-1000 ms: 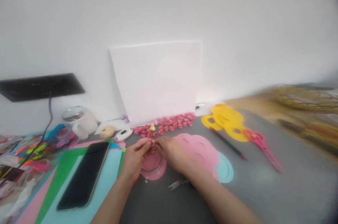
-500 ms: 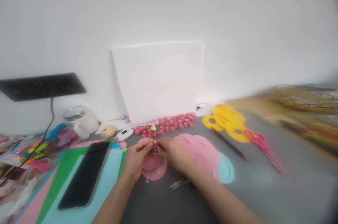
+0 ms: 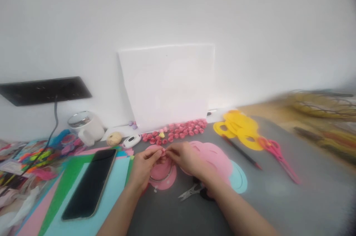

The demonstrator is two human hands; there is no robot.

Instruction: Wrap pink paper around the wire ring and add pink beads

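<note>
In the head view my left hand pinches a small pink paper piece between thumb and fingers. The fingertips of my right hand are closed at the same piece, whose exact shape is mostly covered. Beneath the hands lies a round pink paper cutout with a dark thin ring on it. A row of small rolled pink paper flowers sits just behind. Small black-handled scissors lie partly under my right forearm. Pink paper circles and a light blue one lie beside my right hand.
A phone rests on coloured paper sheets at left, near a white mug. On the right are yellow paper rings, a dark pencil and pink scissors. A white board leans against the wall.
My right hand has shifted slightly at the pink piece, and its wrist has turned. More of the black-handled scissors shows now. My left hand has hardly moved.
</note>
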